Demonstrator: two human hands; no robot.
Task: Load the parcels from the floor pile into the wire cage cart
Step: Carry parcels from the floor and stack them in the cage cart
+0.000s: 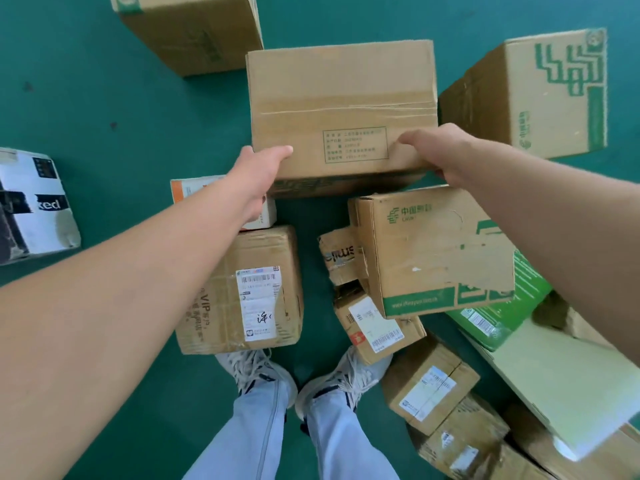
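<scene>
I am looking straight down at a green floor [121,98] with a few dark scuffs on it, and parcels are scattered across it. At the far left lies a black-and-white printed box [31,206]. Above it, toward the top edge, sits a plain brown carton [194,32]. My left hand [258,178] reaches forward with its thumb lying on top of the large brown carton [341,105] at the near left corner; the fingers go down under or behind the edge, where I cannot see them. Beneath that wrist is a small white and orange box [188,188], and nearer my white shoes [256,372] stands a taped carton with a shipping label [242,292].

The large carton is in the middle, clear of the neighbouring boxes. It is plain cardboard with a crease and tape line across its top and a green printed panel of text near my side. It looks lifted off the floor, though I cannot be sure from this angle.

My right hand [440,150] grips the near right corner, thumb on top, fingers curled under. Below it is a green-printed postal carton [433,251] resting on smaller parcels, and at the upper right another postal carton [540,95].
</scene>
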